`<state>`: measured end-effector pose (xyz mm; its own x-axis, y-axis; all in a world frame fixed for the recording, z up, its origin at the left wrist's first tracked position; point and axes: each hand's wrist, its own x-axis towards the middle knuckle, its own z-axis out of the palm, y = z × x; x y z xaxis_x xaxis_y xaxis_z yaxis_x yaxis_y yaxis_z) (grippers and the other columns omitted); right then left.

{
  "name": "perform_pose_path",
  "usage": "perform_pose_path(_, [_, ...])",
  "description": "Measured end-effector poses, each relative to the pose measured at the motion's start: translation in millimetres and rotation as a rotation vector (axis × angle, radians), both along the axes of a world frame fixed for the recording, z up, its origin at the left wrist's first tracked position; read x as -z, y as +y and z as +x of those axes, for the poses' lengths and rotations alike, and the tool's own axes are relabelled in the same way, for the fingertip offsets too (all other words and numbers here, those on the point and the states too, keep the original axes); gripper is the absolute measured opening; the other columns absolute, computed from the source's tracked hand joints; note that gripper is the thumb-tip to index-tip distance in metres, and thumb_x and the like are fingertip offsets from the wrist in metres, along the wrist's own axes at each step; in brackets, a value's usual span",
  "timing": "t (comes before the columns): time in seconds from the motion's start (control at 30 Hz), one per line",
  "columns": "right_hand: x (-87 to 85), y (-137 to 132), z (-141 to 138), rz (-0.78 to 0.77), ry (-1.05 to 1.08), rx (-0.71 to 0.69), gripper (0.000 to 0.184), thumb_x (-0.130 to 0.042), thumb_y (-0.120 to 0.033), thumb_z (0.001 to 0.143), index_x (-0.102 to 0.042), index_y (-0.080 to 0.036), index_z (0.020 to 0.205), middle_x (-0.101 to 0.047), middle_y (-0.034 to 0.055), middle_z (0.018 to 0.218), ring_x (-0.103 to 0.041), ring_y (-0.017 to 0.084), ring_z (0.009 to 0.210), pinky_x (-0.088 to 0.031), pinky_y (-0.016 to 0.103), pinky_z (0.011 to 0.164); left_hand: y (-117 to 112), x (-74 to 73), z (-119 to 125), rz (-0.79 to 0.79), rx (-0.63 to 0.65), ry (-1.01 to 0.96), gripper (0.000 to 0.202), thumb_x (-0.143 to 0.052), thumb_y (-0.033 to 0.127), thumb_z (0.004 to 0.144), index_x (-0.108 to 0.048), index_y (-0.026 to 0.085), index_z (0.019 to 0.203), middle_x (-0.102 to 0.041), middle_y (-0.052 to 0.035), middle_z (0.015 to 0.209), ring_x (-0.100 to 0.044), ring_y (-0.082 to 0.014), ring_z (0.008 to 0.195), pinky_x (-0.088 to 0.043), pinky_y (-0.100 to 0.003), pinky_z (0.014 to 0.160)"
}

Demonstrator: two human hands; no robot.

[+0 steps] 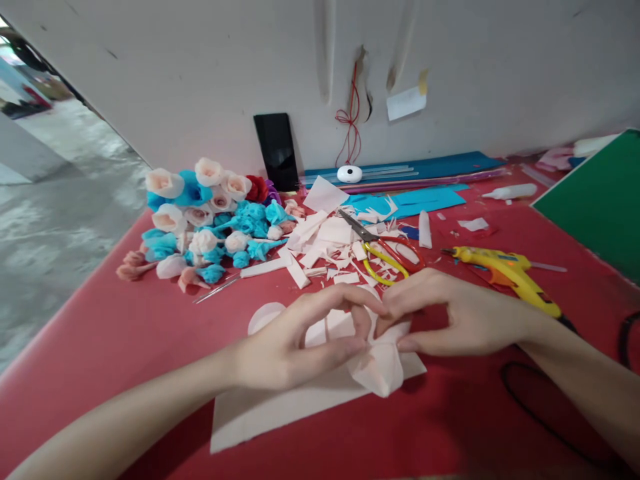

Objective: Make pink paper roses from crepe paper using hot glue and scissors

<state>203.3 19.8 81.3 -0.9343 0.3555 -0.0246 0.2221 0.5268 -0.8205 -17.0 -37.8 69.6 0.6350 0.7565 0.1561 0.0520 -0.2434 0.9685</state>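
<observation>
Both hands pinch one pale pink paper petal piece [377,363], held just above the red table [150,333] at its near middle. Your left hand [290,343] has thumb and forefinger closed on the paper's upper left edge; your right hand [450,320] has its fingertips closed on the top right, the two pinches almost touching. The lower flap hangs curled below the fingers.

Keep the pinch light and at the edge: this thin paper looks likely to tear or crease flat if squeezed hard. Roll with the fingertips, not the whole hand, so the curl stays round. Hold the loose flap clear of the larger pink sheet [280,407] lying underneath, which touches it now.

Just beyond your hands: pink offcuts [325,247], then the scissors [385,257] with yellow and red handles. The yellow glue gun [510,277] lies near your right wrist; mind its nozzle and the black cord [540,413] under your forearm. Finished paper roses [210,220] are piled far left, well apart.
</observation>
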Motion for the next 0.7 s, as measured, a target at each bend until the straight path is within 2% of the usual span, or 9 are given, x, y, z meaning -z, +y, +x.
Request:
perform_pose_path(0.27, [7.6, -2, -5, -0.034, -0.006, 0.002, 0.029, -0.050, -0.036, 0.086, -0.064, -0.011, 0.094, -0.061, 0.0046, 0.078, -0.051, 0.011, 0.068, -0.038, 0.023, 0.061, 1, -0.1, 3, -0.042, 0.025, -0.024, 0.019, -0.046, 0.016, 0.087, -0.052, 0.019, 0.105, -0.052, -0.0026, 0.082, -0.052, -0.0131, 0.083, -0.043, -0.025, 0.077])
perform_pose_path(0.37, [7.8, -2, -6, -0.044, 0.026, 0.004, 0.028, -0.053, -0.034, 0.084, -0.064, -0.011, 0.093, -0.061, 0.0049, 0.079, -0.052, 0.011, 0.069, -0.038, 0.022, 0.061, 1, 3.1, 1, -0.100, 0.040, -0.053, 0.021, -0.046, 0.019, 0.088, -0.051, 0.021, 0.108, -0.051, -0.0020, 0.084, -0.050, -0.0133, 0.085, -0.042, -0.026, 0.079])
perform_pose_path(0.5, [6.8, -1, -4, -0.044, 0.136, 0.059, 0.021, -0.056, -0.030, 0.082, -0.065, -0.014, 0.093, -0.063, 0.0038, 0.082, -0.055, 0.011, 0.073, -0.041, 0.022, 0.063, 2, 9.4, -2, -0.179, -0.020, -0.125, 0.023, -0.046, 0.029, 0.088, -0.050, 0.022, 0.110, -0.050, -0.0029, 0.088, -0.048, -0.0142, 0.085, -0.040, -0.026, 0.076])
perform_pose_path(0.6, [9.2, 2, -2, -0.146, 0.218, 0.152, 0.020, -0.055, -0.032, 0.083, -0.064, -0.016, 0.091, -0.063, 0.0024, 0.080, -0.057, 0.011, 0.072, -0.043, 0.021, 0.065, 3, 12.7, -2, -0.218, -0.089, -0.212, 0.023, -0.050, 0.037, 0.085, -0.053, 0.019, 0.099, -0.051, -0.0036, 0.090, -0.048, -0.0144, 0.083, -0.040, -0.025, 0.073])
perform_pose_path(0.7, [15.9, 6, -2, -0.359, 0.294, 0.240, 0.018, -0.057, -0.032, 0.083, -0.063, -0.017, 0.091, -0.062, 0.0010, 0.077, -0.057, 0.010, 0.071, -0.045, 0.020, 0.066, 3, 11.7, -2, -0.241, -0.080, -0.236, 0.024, -0.052, 0.040, 0.083, -0.055, 0.018, 0.092, -0.054, -0.0032, 0.086, -0.051, -0.0147, 0.082, -0.041, -0.027, 0.076])
